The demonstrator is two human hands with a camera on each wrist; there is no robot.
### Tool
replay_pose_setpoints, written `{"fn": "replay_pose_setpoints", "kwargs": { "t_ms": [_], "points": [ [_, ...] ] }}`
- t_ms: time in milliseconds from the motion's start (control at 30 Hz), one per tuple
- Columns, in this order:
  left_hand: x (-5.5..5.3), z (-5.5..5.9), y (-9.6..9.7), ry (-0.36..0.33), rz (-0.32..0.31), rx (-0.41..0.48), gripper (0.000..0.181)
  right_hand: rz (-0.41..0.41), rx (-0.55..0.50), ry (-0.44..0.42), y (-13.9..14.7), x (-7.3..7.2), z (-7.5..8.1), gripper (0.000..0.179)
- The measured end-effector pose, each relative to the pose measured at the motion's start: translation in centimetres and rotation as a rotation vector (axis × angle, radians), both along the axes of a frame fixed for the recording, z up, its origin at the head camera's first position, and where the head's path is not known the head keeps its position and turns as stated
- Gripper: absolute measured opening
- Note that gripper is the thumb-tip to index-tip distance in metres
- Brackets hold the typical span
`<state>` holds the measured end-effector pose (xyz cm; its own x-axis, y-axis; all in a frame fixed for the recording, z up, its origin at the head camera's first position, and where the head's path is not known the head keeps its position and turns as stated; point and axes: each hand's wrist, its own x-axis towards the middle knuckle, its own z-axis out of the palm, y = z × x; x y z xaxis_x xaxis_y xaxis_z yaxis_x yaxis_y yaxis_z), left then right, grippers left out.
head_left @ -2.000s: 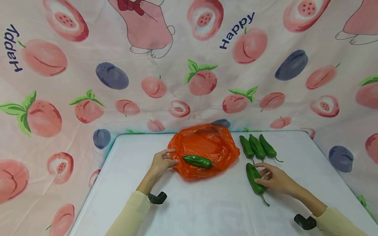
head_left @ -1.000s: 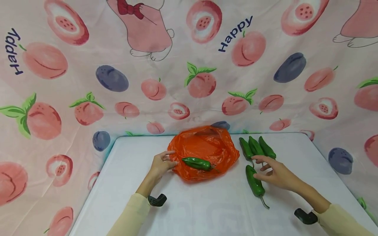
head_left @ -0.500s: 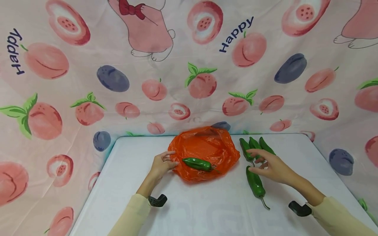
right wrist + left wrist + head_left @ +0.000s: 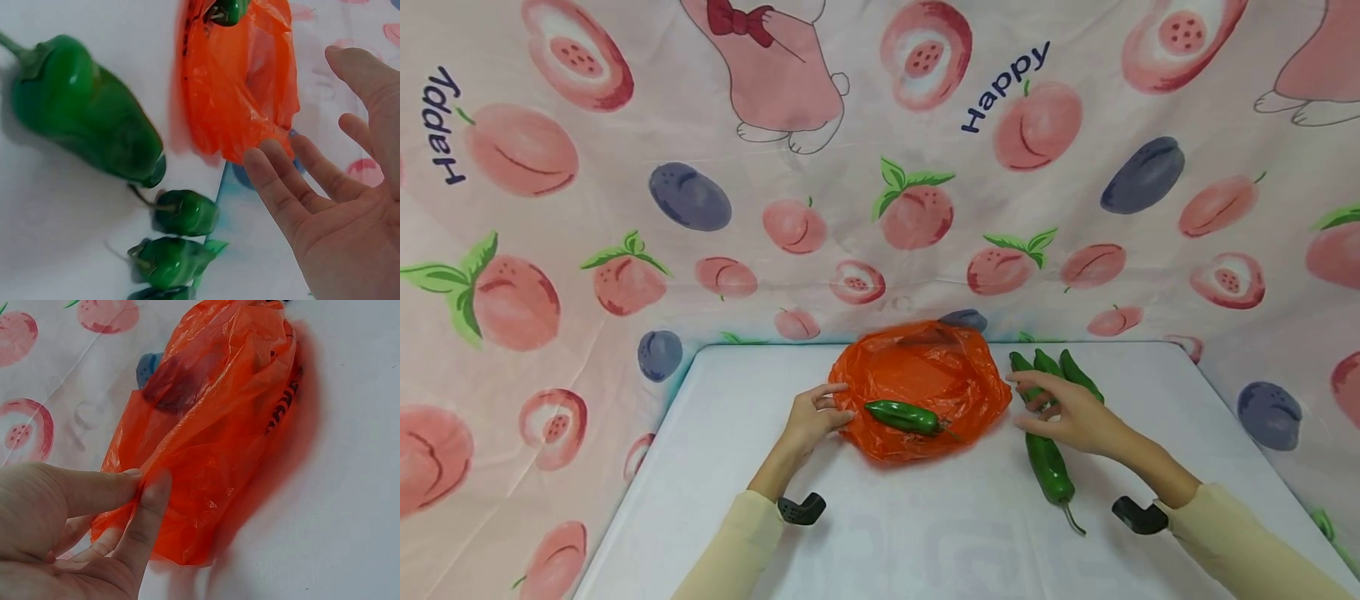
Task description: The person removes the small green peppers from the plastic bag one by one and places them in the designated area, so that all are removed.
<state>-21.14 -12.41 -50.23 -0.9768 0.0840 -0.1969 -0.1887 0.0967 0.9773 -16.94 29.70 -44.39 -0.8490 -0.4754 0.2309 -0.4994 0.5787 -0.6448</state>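
Note:
An orange plastic bag point(image 4: 925, 375) lies at the back middle of the table, its mouth facing up. Thumb and fingers of my left hand point(image 4: 808, 421) pinch its left edge; the left wrist view shows the film between them. One green pepper point(image 4: 902, 416) rests on the near part of the bag. My right hand point(image 4: 1071, 412) hovers just right of the bag, fingers spread and holding nothing. Below it a larger green pepper point(image 4: 1049, 471) lies on the table, its tip hidden by the hand. Behind the hand are three peppers in a row, partly covered, including the rightmost pepper point(image 4: 1081, 375).
The white table point(image 4: 925, 533) ends at the back against a hanging cloth point(image 4: 865, 217) printed with peaches. Each wrist carries a small black camera, the left camera point(image 4: 802, 508) and the right camera point(image 4: 1140, 515).
My right hand has left the larger pepper and moved left and away from me, toward the bag's right edge. The left hand keeps its pinch on the bag. The peppers stay in place.

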Motion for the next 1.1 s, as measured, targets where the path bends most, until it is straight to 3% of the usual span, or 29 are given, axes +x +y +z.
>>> {"fn": "replay_pose_setpoints", "kwargs": {
  "t_ms": [300, 867, 1100],
  "points": [
    [-0.1, -0.1, 0.0, -0.009, 0.009, -0.008, 0.047, 0.043, 0.004, -0.033, -1.9, -1.7, 0.4, 0.063],
    [-0.1, -0.1, 0.0, -0.02, 0.02, 0.0, 0.046, 0.077, 0.035, -0.044, -5.3, -3.6, 0.9, 0.063],
    [-0.2, -0.1, 0.0, -0.026, 0.014, 0.003, 0.046, 0.132, 0.038, -0.047, -6.9, -4.7, 1.0, 0.063]
  ]
}}
